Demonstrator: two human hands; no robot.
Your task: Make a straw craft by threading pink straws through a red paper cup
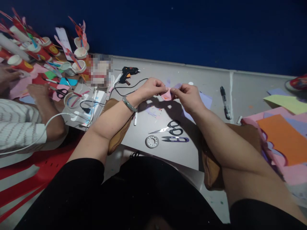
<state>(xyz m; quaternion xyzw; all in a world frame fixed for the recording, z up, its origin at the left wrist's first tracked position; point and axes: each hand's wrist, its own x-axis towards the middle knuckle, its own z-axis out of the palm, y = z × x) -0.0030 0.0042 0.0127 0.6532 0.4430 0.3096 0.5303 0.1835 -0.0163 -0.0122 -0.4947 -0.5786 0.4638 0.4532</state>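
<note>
Between my two hands, above the table, is a small pink paper piece with a spot of orange on it. My left hand pinches its left edge between thumb and finger. On the other side, my right hand grips the right edge the same way. Below them lie small paper scraps and a pair of black-handled scissors. Purple thread snips and a roll of tape rest nearer to me. Purple paper lies partly behind my right hand.
A black glue gun with its cord sits at the back left, near a white power strip. Paper cups crowd the far left beside a co-worker's arm. A black marker and orange paper lie to the right.
</note>
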